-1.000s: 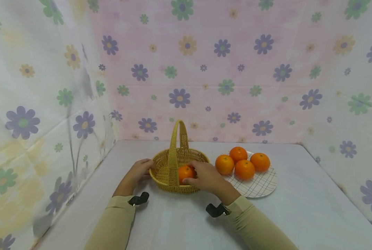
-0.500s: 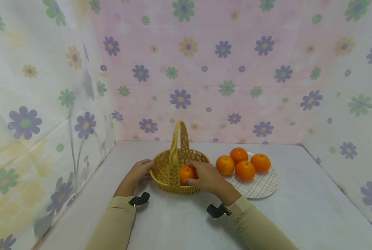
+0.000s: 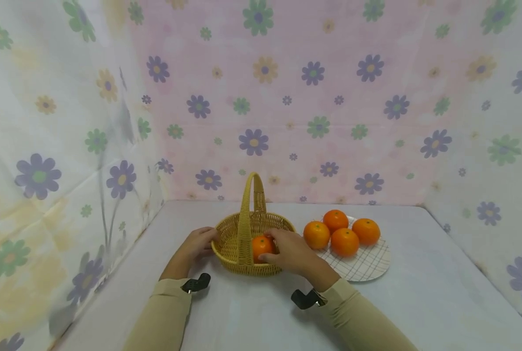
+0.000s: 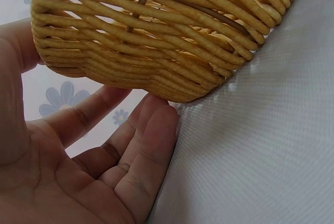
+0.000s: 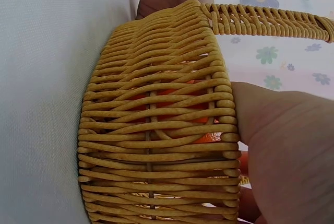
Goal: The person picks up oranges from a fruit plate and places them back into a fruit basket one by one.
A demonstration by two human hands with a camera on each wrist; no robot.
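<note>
A yellow wicker basket (image 3: 254, 269) with a tall arched handle stands on the table, in the middle of the head view. Inside its right half sits an orange (image 3: 261, 247), glimpsed through the weave in the right wrist view. My right hand (image 3: 293, 252) reaches over the right rim and holds this orange, thumb on the near side and fingers on the far side. At the basket's left end, my left hand (image 3: 198, 245) holds the rim. In the left wrist view its fingertips (image 4: 162, 122) lie at the outer wall, low by the table.
To the right of the basket, a white plate (image 3: 366, 268) with a checked pattern bears several oranges (image 3: 344, 242). White cloth covers the table (image 3: 239, 317). Flowered cloth walls (image 3: 287, 112) rise at the back and both sides.
The hands, basket and oranges keep nearly the same places. The whole head view has shifted slightly downward in the frame.
</note>
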